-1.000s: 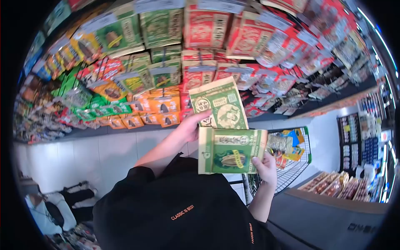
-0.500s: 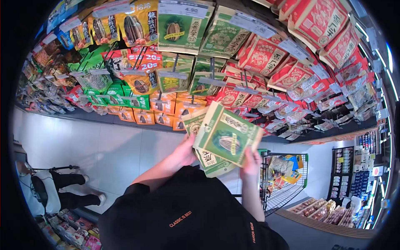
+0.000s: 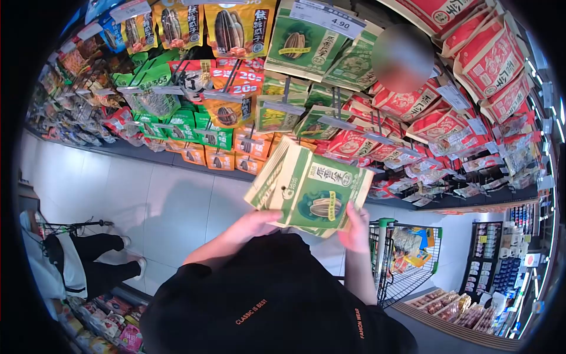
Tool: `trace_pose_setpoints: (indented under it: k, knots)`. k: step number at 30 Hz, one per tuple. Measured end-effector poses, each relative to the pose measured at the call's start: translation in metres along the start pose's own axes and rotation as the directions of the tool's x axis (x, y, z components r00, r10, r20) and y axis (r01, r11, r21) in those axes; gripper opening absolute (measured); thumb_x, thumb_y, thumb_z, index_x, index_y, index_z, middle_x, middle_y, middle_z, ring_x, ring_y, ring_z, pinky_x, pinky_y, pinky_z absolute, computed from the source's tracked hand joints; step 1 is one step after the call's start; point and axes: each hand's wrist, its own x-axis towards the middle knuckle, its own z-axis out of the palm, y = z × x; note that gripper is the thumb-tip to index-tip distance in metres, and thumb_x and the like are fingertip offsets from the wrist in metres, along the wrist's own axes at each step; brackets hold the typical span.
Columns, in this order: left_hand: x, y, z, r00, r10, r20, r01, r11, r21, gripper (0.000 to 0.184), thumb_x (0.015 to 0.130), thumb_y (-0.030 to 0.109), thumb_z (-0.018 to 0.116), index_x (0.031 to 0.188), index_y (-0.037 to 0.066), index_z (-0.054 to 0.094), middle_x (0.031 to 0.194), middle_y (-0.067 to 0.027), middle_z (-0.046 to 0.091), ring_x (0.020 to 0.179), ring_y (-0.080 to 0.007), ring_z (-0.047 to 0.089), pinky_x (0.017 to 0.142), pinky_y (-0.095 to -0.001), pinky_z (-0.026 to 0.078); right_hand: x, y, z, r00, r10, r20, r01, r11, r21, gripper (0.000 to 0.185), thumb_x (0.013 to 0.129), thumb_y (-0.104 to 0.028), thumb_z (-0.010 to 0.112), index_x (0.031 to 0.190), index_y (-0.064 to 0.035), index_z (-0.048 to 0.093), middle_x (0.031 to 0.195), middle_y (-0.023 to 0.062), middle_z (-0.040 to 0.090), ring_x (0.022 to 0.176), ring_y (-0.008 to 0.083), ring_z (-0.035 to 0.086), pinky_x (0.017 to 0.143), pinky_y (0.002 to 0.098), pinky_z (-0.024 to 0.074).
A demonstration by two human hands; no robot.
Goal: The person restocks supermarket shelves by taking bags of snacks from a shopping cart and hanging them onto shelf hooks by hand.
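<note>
Green and cream packets of sunflower seeds [image 3: 324,186] are stacked between my two hands in front of my chest. The top packet faces up, with a picture of seeds on it, and edges of others show beneath it on the left. My left hand [image 3: 259,224] is closed on the stack's lower left corner. At the right edge my right hand [image 3: 355,229] grips it, thumb on the front. My fingers under the packets are hidden.
Hanging snack packets fill the shelf ahead: yellow bags [image 3: 239,29], green packets [image 3: 306,41] and red packets [image 3: 492,59]. A shopping cart [image 3: 407,259] holding goods stands at my right. Another person [image 3: 88,259] is at the left by a cart.
The packets, fanned apart before, now lie closer together in a neater stack. My left hand has shifted lower along them. The view has turned slightly, moving the shelf rightward.
</note>
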Motion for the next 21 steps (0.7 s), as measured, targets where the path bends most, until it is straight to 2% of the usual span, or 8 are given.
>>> trace_pose_setpoints:
  k: [2, 5, 8, 12, 16, 19, 20, 21]
  knots:
    - [-0.006, 0.008, -0.012, 0.999, 0.039, 0.008, -0.039, 0.989, 0.14, 0.086, 0.073, 0.019, 0.07, 0.145, 0.002, 0.026, 0.139, -0.0155, 0.044, 0.127, -0.0288, 0.045, 0.104, -0.0436, 0.038, 0.006, -0.02, -0.001, 0.999, 0.033, 0.002, -0.032, 0.995, -0.094, 0.029, 0.095, -0.018, 0.056, 0.113, 0.0036, 0.061, 0.106, 0.0113, 0.067, 0.092, 0.0174, 0.065, 0.082, 0.0316, 0.0519]
    - [-0.008, 0.032, -0.021, 0.981, 0.048, 0.188, -0.007, 0.977, -0.213, 0.096, 0.073, 0.021, 0.075, 0.147, 0.002, 0.018, 0.142, -0.0149, 0.04, 0.129, -0.0259, 0.043, 0.106, -0.0397, 0.035, 0.021, -0.047, -0.006, 0.992, 0.11, 0.055, -0.096, 0.974, -0.207, 0.023, 0.092, -0.013, 0.061, 0.105, 0.0052, 0.065, 0.098, 0.0094, 0.069, 0.086, 0.0138, 0.065, 0.075, 0.0275, 0.0516]
    - [-0.014, 0.052, -0.013, 0.968, 0.066, 0.242, 0.015, 0.948, -0.319, 0.094, 0.074, 0.021, 0.074, 0.147, 0.001, 0.018, 0.143, -0.0142, 0.039, 0.13, -0.0257, 0.042, 0.107, -0.0388, 0.034, 0.038, -0.066, -0.008, 0.953, 0.226, 0.201, -0.149, 0.93, -0.336, 0.023, 0.089, -0.013, 0.064, 0.103, 0.0054, 0.066, 0.096, 0.0076, 0.069, 0.084, 0.0121, 0.064, 0.074, 0.0256, 0.0504]
    - [-0.003, 0.048, -0.013, 0.986, -0.148, 0.076, 0.142, 0.986, 0.089, 0.075, 0.078, 0.011, 0.072, 0.141, 0.001, 0.032, 0.138, -0.0124, 0.046, 0.126, -0.0227, 0.046, 0.104, -0.0398, 0.039, 0.058, -0.073, 0.011, 0.874, 0.375, 0.31, -0.157, 0.82, -0.55, 0.027, 0.086, -0.016, 0.069, 0.1, 0.0073, 0.067, 0.092, 0.0076, 0.068, 0.079, 0.009, 0.062, 0.07, 0.024, 0.0491]
    - [0.007, 0.023, 0.004, 0.986, 0.02, -0.164, -0.005, 0.996, 0.092, 0.058, 0.078, -0.003, 0.07, 0.131, -0.002, 0.047, 0.125, -0.0128, 0.057, 0.112, -0.021, 0.057, 0.097, -0.0375, 0.047, 0.087, -0.058, -0.001, 0.886, 0.431, 0.17, -0.284, 0.795, -0.535, 0.029, 0.087, -0.022, 0.069, 0.092, 0.0062, 0.069, 0.084, 0.0074, 0.069, 0.073, 0.0093, 0.063, 0.064, 0.0233, 0.0501]
    - [0.009, 0.01, 0.01, 0.968, -0.009, -0.251, 0.026, 0.998, 0.063, 0.053, 0.08, -0.001, 0.07, 0.128, -0.003, 0.048, 0.118, -0.0134, 0.061, 0.104, -0.0209, 0.061, 0.092, -0.0377, 0.05, 0.093, -0.073, -0.004, 0.888, 0.452, 0.085, -0.381, 0.827, -0.413, 0.031, 0.088, -0.026, 0.068, 0.09, 0.0054, 0.069, 0.082, 0.0087, 0.07, 0.071, 0.0112, 0.065, 0.064, 0.0238, 0.0517]
    - [0.011, -0.002, 0.001, 0.956, 0.06, -0.288, -0.023, 0.991, 0.13, 0.048, 0.082, 0.002, 0.07, 0.126, -0.004, 0.05, 0.111, -0.0134, 0.064, 0.098, -0.0203, 0.063, 0.087, -0.0375, 0.053, 0.092, -0.08, -0.003, 0.929, 0.37, 0.003, -0.336, 0.849, -0.408, 0.041, 0.093, -0.035, 0.058, 0.096, 0.0054, 0.068, 0.094, 0.0128, 0.07, 0.084, 0.0161, 0.067, 0.075, 0.0287, 0.0529]
    - [0.015, -0.008, -0.002, 0.944, 0.144, -0.297, -0.085, 0.976, 0.202, 0.043, 0.085, 0.003, 0.067, 0.124, -0.005, 0.051, 0.111, -0.0129, 0.064, 0.098, -0.0198, 0.063, 0.086, -0.0367, 0.052, 0.099, -0.081, -0.009, 0.918, 0.35, 0.184, -0.308, 0.925, -0.223, 0.044, 0.095, -0.037, 0.055, 0.101, 0.0055, 0.066, 0.101, 0.0135, 0.068, 0.09, 0.017, 0.066, 0.08, 0.03, 0.0514]
